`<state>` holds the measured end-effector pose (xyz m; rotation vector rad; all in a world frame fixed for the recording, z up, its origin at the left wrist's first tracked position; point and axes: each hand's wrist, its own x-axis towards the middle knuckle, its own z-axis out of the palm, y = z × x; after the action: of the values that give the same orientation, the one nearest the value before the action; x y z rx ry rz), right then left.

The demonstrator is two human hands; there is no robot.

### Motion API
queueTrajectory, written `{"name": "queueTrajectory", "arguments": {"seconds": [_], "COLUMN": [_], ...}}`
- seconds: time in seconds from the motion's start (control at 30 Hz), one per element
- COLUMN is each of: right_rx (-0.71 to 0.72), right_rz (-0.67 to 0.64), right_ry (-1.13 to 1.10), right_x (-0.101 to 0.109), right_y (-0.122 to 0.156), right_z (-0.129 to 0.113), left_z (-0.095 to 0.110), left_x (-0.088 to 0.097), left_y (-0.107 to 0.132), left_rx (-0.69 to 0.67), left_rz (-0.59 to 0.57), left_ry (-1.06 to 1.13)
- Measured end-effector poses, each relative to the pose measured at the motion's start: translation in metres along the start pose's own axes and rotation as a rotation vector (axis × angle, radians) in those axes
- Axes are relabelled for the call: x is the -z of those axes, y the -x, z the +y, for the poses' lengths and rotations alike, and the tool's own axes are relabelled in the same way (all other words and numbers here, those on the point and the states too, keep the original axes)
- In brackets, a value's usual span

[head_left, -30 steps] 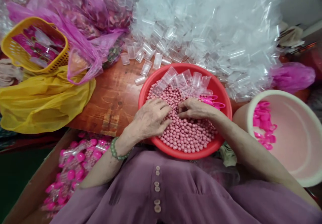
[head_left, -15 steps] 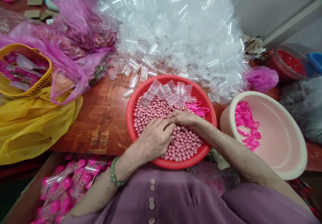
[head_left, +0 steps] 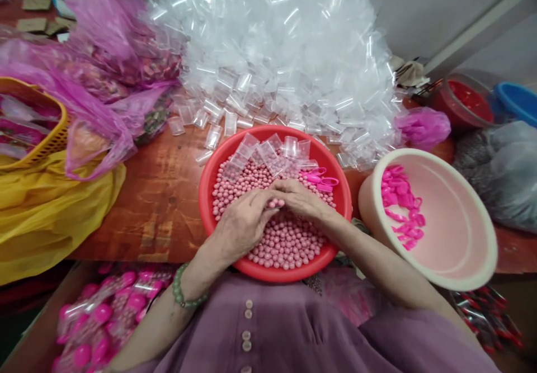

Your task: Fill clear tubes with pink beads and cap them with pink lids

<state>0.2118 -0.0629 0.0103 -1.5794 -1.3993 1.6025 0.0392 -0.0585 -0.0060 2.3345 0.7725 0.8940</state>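
Observation:
Over a red basin [head_left: 205, 194] of round pink beads [head_left: 285, 245], my two hands meet. My left hand [head_left: 243, 222] is closed, and a few pink beads show between its thumb and fingers; whether they sit in a container is hidden. My right hand [head_left: 296, 194] is curled against the left fingers, its fingertips out of sight. Several clear plastic tubes [head_left: 268, 152] lie on the beads at the back of the basin. Beside them rest bright pink loop-ended plastic pieces [head_left: 321, 180].
A big heap of clear tubes [head_left: 272, 54] rises behind the basin. To the right stands a pale tub [head_left: 457, 216] with pink pieces. Pink bags [head_left: 100, 15], a yellow basket [head_left: 54, 132] and yellow bag [head_left: 54, 211] lie left. Filled pink-capped tubes [head_left: 104, 311] are below the table edge.
My hands have lifted slightly from the beads and turned, and beads now show in the left hand's grip. The whole view has shifted a little to the right.

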Motion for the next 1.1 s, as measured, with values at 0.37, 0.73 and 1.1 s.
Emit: {"name": "queueTrajectory", "arguments": {"seconds": [0.37,0.73,1.1], "right_rx": [0.037,0.078,0.277], "right_rz": [0.434,0.423,0.346], "right_ry": [1.411,1.414,0.415], "right_x": [0.057,0.065,0.043], "right_y": [0.028,0.027,0.042], "right_z": [0.011,0.02,-0.003], "left_z": [-0.003,-0.003,-0.006], "left_x": [0.021,0.022,0.023], "left_y": [-0.001,0.001,-0.002], "left_rx": [0.365,0.508,0.599], "left_rz": [-0.035,-0.085,0.026], "left_ry": [0.701,1.178,1.208]}}
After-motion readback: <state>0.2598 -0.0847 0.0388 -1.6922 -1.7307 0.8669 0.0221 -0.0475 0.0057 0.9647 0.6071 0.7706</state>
